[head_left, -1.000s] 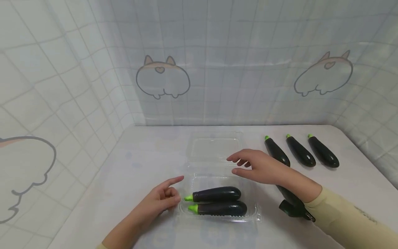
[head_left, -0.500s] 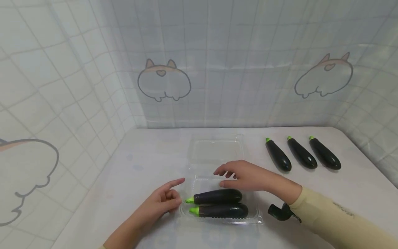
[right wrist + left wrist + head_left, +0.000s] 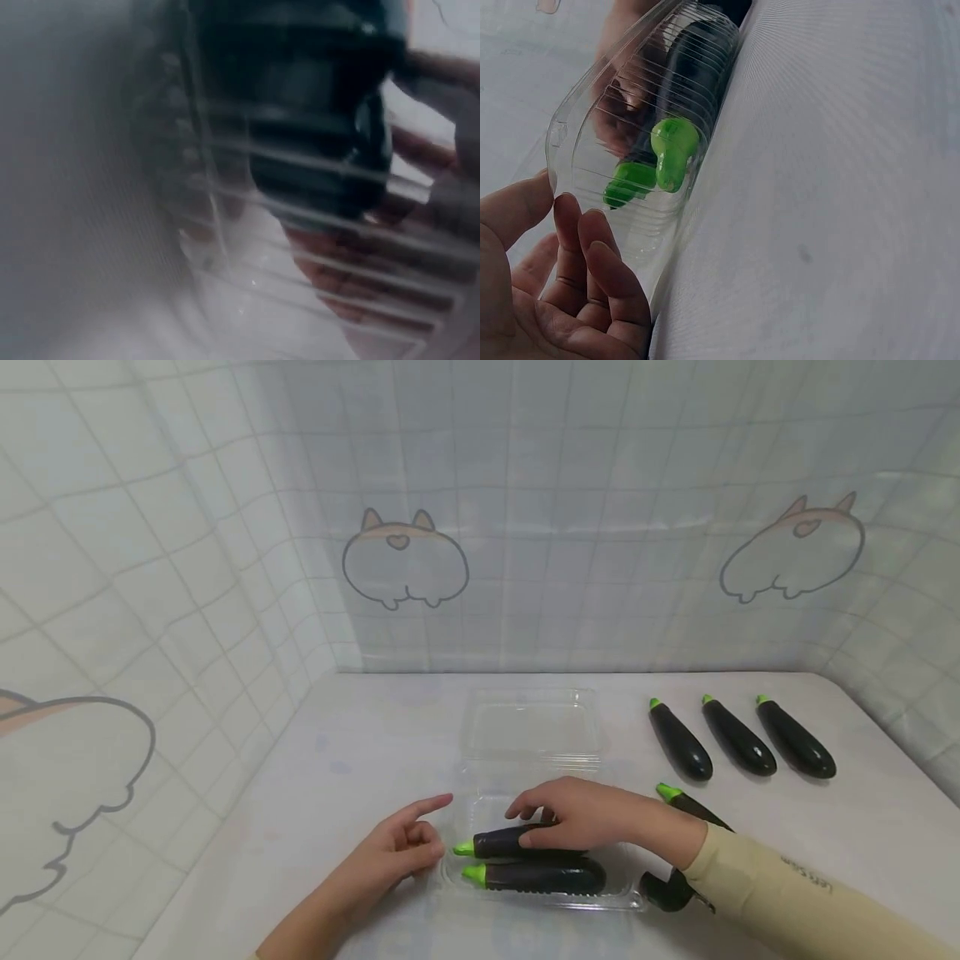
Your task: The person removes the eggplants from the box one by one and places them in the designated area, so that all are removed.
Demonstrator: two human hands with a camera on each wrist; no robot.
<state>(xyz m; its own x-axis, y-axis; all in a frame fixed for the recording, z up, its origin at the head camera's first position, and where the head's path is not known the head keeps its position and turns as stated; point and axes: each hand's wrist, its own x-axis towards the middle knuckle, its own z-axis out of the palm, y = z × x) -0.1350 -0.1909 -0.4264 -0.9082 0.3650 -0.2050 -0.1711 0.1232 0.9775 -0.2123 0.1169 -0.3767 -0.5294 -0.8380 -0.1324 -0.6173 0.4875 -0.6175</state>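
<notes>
A clear plastic clamshell box [image 3: 525, 903] lies opened on the table, its lid [image 3: 532, 727] folded back. In its base, two dark eggplants with bright green stems lie side by side, the near eggplant [image 3: 547, 876] and the rear eggplant [image 3: 495, 842]. My right hand [image 3: 581, 814] holds the rear one from above, thumb on its near side and fingers behind. In the right wrist view, blurred, fingers [image 3: 420, 154] show behind a dark eggplant [image 3: 315, 150]. My left hand [image 3: 401, 843] pinches the box's left rim, index finger extended; the left wrist view shows its fingertips [image 3: 568, 206] at that rim.
Several more eggplants lie at the right: a back row of three, including this rightmost one [image 3: 797, 739], and another eggplant [image 3: 693, 806] partly under my right forearm. A black wrist device [image 3: 666, 892] hangs below the right sleeve. A patterned cloth [image 3: 570, 568] surrounds the table.
My right hand has come down and to the left, from above the box's hinge side onto the rear eggplant. My left hand stays at the box's left rim.
</notes>
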